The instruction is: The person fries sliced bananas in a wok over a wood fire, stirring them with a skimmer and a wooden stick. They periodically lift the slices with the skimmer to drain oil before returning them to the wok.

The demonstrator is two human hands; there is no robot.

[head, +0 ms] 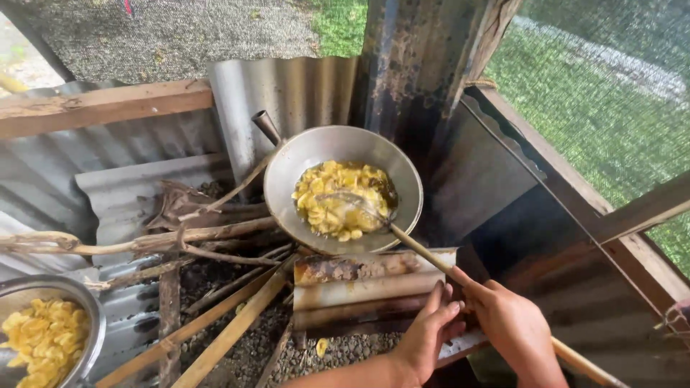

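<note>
over the fire, my right hand (512, 323) grips a long ladle (402, 238) in the wok (343, 188) of yellow chips (338, 197); my left hand (429, 332), fingers loosely open and empty, touches it.

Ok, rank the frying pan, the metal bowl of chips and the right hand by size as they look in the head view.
1. Frying pan, clearly largest.
2. Metal bowl, though the frame edge cuts it off, so its full size is unsure.
3. Right hand, smallest, even though it is nearest the camera.

Head view; looks down, near, forward.
</note>
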